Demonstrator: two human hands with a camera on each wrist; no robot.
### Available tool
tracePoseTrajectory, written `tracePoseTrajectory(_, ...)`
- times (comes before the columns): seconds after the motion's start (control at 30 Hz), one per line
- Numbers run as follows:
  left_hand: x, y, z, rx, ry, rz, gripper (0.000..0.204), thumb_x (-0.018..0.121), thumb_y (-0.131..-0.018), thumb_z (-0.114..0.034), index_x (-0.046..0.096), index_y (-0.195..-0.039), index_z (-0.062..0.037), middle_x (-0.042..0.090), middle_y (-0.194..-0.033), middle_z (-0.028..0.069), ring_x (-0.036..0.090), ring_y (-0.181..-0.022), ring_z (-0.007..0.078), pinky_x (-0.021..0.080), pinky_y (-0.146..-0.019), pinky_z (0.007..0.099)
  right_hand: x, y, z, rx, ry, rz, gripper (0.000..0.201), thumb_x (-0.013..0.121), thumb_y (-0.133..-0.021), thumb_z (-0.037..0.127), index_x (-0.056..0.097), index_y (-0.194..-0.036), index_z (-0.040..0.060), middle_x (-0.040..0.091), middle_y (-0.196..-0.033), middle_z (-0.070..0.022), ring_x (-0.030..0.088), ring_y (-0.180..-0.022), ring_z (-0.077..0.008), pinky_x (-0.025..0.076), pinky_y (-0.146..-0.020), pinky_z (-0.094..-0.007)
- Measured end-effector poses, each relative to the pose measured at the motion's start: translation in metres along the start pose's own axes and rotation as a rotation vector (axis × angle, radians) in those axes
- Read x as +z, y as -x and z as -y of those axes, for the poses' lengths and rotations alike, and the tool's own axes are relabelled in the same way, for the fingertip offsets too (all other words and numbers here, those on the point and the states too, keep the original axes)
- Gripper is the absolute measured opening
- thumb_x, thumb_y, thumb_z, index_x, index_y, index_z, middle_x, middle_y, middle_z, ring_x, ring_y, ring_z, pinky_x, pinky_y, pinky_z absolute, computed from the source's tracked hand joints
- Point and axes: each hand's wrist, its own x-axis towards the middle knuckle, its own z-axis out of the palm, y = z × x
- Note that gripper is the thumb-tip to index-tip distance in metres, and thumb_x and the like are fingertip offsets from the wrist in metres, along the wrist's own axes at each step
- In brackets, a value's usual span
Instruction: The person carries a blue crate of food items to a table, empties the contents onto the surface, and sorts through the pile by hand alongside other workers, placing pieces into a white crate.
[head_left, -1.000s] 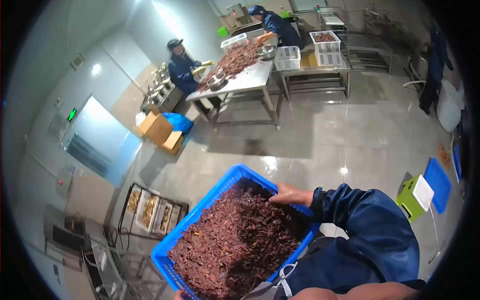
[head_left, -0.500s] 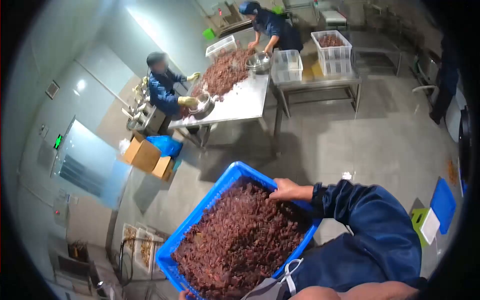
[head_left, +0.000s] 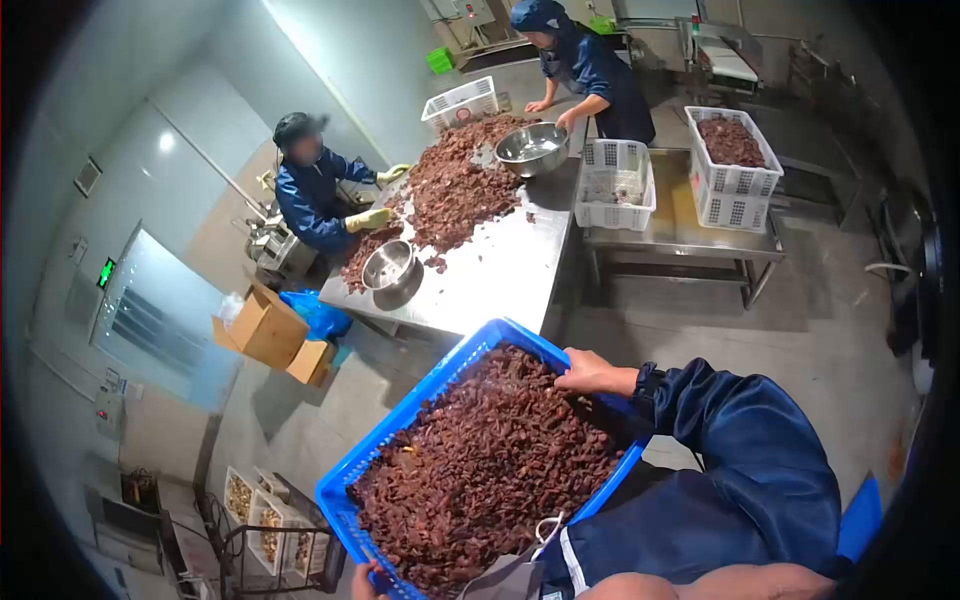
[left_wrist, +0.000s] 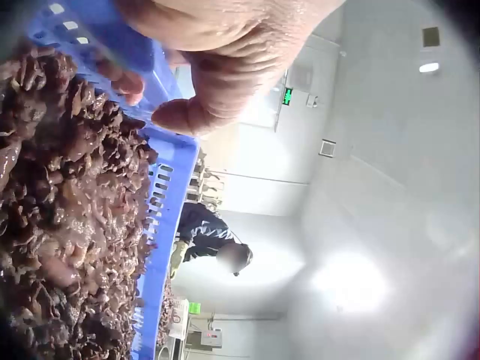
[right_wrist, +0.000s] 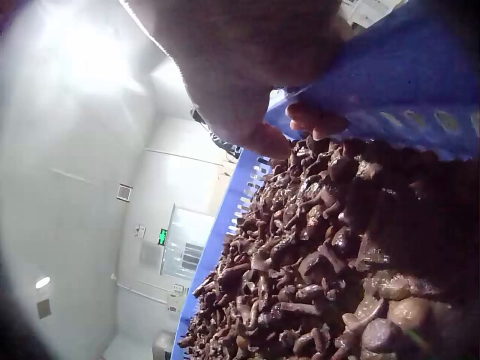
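Observation:
A blue plastic crate (head_left: pixel 400 418) is held at the front of the person's body, heaped with wet, reddish-brown mushroom-like pieces (head_left: pixel 480 460). The left hand (head_left: pixel 366 582) grips its lower left end in the head view, mostly cut off by the frame edge. In the left wrist view, that hand's thumb (left_wrist: pixel 180 116) lies over the rim and fingertips show inside the slotted wall. The right hand (head_left: pixel 594 373) grips the opposite end, and fingertips (right_wrist: pixel 313 120) curl over the crate wall in the right wrist view. A grey apron overlaps the crate's near edge.
Ahead stands a steel table (head_left: pixel 500 285) spread with similar pieces and metal bowls (head_left: pixel 388 266). Two people in blue work beside it. White baskets (head_left: pixel 735 180) stand on a lower table at right. Cardboard boxes (head_left: pixel 265 325) and a cart (head_left: pixel 275 545) are at left.
The person has moved forward with the crate, so the steel table is now close past its far edge. Both hands keep their grip. The person at the table's right has shifted a metal bowl.

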Motion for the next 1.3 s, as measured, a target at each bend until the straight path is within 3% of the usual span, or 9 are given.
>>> tracePoseTrajectory(0.03, 0.016, 0.0, -0.003, -0.012, 0.04, -0.008, 0.048, 0.046, -0.103, -0.015, 0.042, -0.147, 0.0031, 0.059, -0.133, 0.0214, 0.06, -0.119, 0.0304, 0.047, -0.103, 0.0423, -0.02, -0.024, 0.002, 0.001, 0.008, 0.086, 0.051, 0.071, -0.078, 0.036, 0.06, -0.109, -0.0032, 0.072, -0.097, -0.0243, 0.071, -0.093, -0.0394, 0.055, -0.082, -0.0484)
tracePoseTrajectory(0.3, 0.176, -0.002, -0.057, 0.035, -0.039, -0.121, 0.051, 0.046, -0.101, -0.012, 0.039, -0.149, 0.0032, 0.057, -0.136, 0.0222, 0.059, -0.122, 0.0315, 0.046, -0.105, 0.0428, -0.1, -0.197, 0.008, -0.002, 0.096, 0.255, 0.062, 0.071, -0.078, 0.035, 0.06, -0.123, -0.0063, 0.071, -0.102, -0.0277, 0.072, -0.095, -0.0377, 0.055, -0.082, -0.0469)
tracePoseTrajectory(0.53, 0.281, 0.002, -0.089, 0.109, -0.116, -0.183, 0.053, 0.047, -0.1, -0.009, 0.036, -0.151, 0.0033, 0.055, -0.138, 0.0229, 0.057, -0.124, 0.0325, 0.045, -0.107, 0.0433, -0.128, -0.328, -0.014, -0.077, 0.167, 0.3, 0.057, 0.07, -0.078, 0.039, 0.064, -0.117, -0.0009, 0.073, -0.098, -0.0238, 0.072, -0.093, -0.0378, 0.056, -0.085, -0.0455)
tracePoseTrajectory(0.7, 0.349, 0.039, -0.118, 0.209, -0.236, -0.224, 0.056, 0.048, -0.099, -0.008, 0.034, -0.152, 0.0034, 0.054, -0.14, 0.0235, 0.056, -0.126, 0.0332, 0.044, -0.109, 0.0437, -0.14, -0.391, -0.014, -0.097, 0.169, 0.409, 0.053, 0.07, -0.079, 0.037, 0.066, -0.118, 0.0008, 0.075, -0.094, -0.0194, 0.074, -0.087, -0.0323, 0.057, -0.081, -0.0428)
tracePoseTrajectory(1.0, 0.487, 0.143, -0.181, 0.321, -0.385, -0.314, 0.06, 0.048, -0.098, -0.005, 0.031, -0.155, 0.0035, 0.052, -0.143, 0.0244, 0.055, -0.129, 0.0344, 0.042, -0.111, 0.0443, -0.13, -0.518, -0.022, -0.251, 0.193, 0.685, 0.06, 0.075, -0.075, 0.038, 0.068, -0.12, -0.0016, 0.073, -0.109, -0.0234, 0.071, -0.103, -0.0359, 0.055, -0.092, -0.044)
tracePoseTrajectory(1.1, 0.484, 0.147, -0.178, 0.265, -0.733, -0.292, 0.065, 0.05, -0.092, 0.004, 0.032, -0.155, 0.0022, 0.05, -0.145, 0.0224, 0.051, -0.135, 0.0332, 0.039, -0.115, 0.0453, -0.133, -0.538, -0.022, -0.287, 0.204, 0.612, 0.055, 0.075, -0.077, 0.04, 0.068, -0.118, 0.0043, 0.074, -0.104, -0.0227, 0.072, -0.099, -0.0369, 0.056, -0.086, -0.0446)
tracePoseTrajectory(1.13, 0.493, 0.152, -0.174, 0.24, -0.497, -0.306, 0.067, 0.054, -0.091, 0.005, 0.034, -0.155, 0.0015, 0.051, -0.143, 0.0199, 0.051, -0.134, 0.0322, 0.04, -0.114, 0.0458, -0.134, -0.546, -0.023, -0.297, 0.203, 0.635, 0.056, 0.076, -0.077, 0.04, 0.067, -0.12, 0.0051, 0.074, -0.104, -0.0223, 0.072, -0.097, -0.0372, 0.056, -0.085, -0.045)
tracePoseTrajectory(1.2, 0.513, 0.146, -0.178, 0.295, -0.541, -0.315, 0.066, 0.056, -0.091, 0.004, 0.035, -0.154, 0.0014, 0.052, -0.143, 0.0188, 0.051, -0.133, 0.031, 0.04, -0.113, 0.0452, -0.155, -0.559, -0.005, -0.316, 0.201, 0.68, 0.057, 0.076, -0.077, 0.04, 0.066, -0.122, 0.0065, 0.074, -0.103, -0.0215, 0.072, -0.095, -0.0379, 0.056, -0.083, -0.046)
tracePoseTrajectory(1.3, 0.576, 0.143, -0.203, 0.349, -0.472, -0.366, 0.06, 0.059, -0.094, -0.001, 0.041, -0.151, 0.0011, 0.054, -0.138, 0.0147, 0.053, -0.126, 0.0268, 0.043, -0.109, 0.0426, -0.189, -0.583, -0.002, -0.491, 0.315, 0.596, 0.062, 0.074, -0.078, 0.032, 0.059, -0.133, 0.0075, 0.065, -0.125, -0.0208, 0.061, -0.117, -0.0412, 0.05, -0.1, -0.0481)
